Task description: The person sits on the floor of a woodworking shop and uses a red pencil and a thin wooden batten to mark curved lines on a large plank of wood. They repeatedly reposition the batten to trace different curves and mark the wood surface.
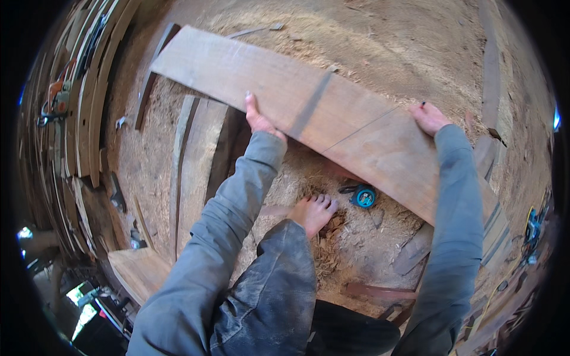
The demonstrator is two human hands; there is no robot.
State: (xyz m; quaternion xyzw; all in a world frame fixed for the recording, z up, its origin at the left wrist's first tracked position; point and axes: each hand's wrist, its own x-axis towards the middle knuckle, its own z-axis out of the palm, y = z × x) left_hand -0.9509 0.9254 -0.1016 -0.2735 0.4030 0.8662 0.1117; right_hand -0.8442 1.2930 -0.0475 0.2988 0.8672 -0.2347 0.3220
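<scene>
A long, wide wooden board [237, 65] lies slanted in front of me, from far left to near right. A dark band crosses its middle, and a thin dark line runs over it further right. My left hand [262, 120] grips the near edge, thumb on top and fingers hidden underneath. At the far edge, my right hand [428, 117] is closed over the board with its fingers curled. A small dark spot shows at its fingertips; I cannot make out what it is. Below the board, a blue-and-black tape measure [363, 196] rests on the ground near my bare foot [313, 213].
Sawdust and shavings cover the ground [380, 35]. Thick planks [199, 166] lie under and beside the board's left part. Stacked timber [89, 89] lines the left side, with an orange-and-grey chainsaw [57, 101] there. A blue tool [532, 228] with a yellow cord lies far right.
</scene>
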